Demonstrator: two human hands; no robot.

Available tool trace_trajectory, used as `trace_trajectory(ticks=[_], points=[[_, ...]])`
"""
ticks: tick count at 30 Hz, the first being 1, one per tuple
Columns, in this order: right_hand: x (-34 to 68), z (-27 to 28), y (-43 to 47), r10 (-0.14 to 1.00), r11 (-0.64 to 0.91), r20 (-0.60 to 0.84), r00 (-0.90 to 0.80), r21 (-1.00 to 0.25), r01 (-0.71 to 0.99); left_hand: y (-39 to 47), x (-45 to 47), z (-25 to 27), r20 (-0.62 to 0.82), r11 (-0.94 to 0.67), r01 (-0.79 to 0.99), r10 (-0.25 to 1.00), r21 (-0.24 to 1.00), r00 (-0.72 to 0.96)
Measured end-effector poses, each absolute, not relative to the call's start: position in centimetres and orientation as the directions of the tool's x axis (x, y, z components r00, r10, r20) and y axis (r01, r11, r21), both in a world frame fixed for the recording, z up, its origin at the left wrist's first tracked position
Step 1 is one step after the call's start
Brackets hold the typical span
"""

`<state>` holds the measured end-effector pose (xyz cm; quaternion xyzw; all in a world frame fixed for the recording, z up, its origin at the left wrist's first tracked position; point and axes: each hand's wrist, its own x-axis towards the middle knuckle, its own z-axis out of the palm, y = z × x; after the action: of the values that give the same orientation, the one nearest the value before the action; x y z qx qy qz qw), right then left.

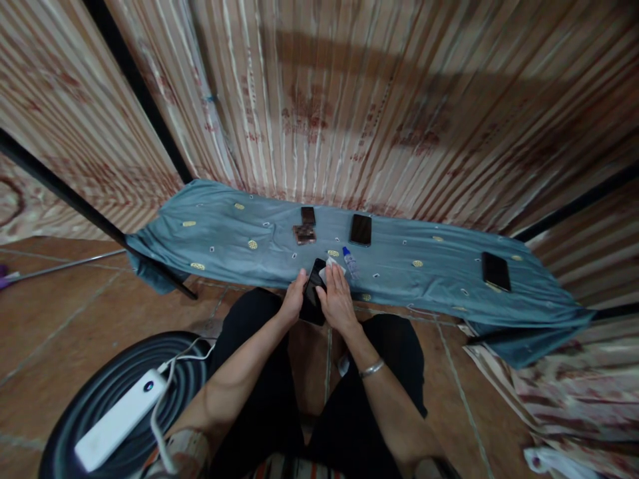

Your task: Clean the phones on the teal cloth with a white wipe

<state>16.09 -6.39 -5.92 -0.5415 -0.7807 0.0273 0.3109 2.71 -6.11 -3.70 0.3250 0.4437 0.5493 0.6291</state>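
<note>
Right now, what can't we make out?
- Head view: most fingers of the left hand, behind the phone.
- Head view: part of the white cloth or tissue, under the right hand.
- Head view: print on the bottle, too small, blurred.
- Head view: purple object, cut by left edge.

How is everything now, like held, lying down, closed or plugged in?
Black phone: gripped in left hand
White cloth: pressed on phone by right hand
Bottle: lying down, blue cap on
Middle phone: lying flat, screen dark
Far-right phone: lying flat, screen dark
Small dark item: lying flat
White box: cable plugged into one end
Teal sheet: spread out, wrinkled
Bracelet: worn
</note>
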Motion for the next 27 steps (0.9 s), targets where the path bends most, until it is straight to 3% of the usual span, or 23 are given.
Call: trace_trajectory(ticks=[10,17,27], points=[[15.7,-6.3,-6.7,0.842,0.441,0.492,-0.221,-0.392,0.807,-5.6,2.8,-3.2,-0.229,0.191,-0.514,0.973,0.837,-0.012],[15.2,-6.3,-7.7,0.801,0.530,0.510,-0.314,-0.360,0.768,-5.3,2.0,-2.2,-0.200,0.133,-0.540,0.977,0.831,-0.067],[14.7,-5.9,-10.1,0.796,0.576,0.438,-0.417,-0.336,0.745,-4.5,1.1,-1.6,-0.369,0.190,-0.691,0.922,0.698,-0.119]])
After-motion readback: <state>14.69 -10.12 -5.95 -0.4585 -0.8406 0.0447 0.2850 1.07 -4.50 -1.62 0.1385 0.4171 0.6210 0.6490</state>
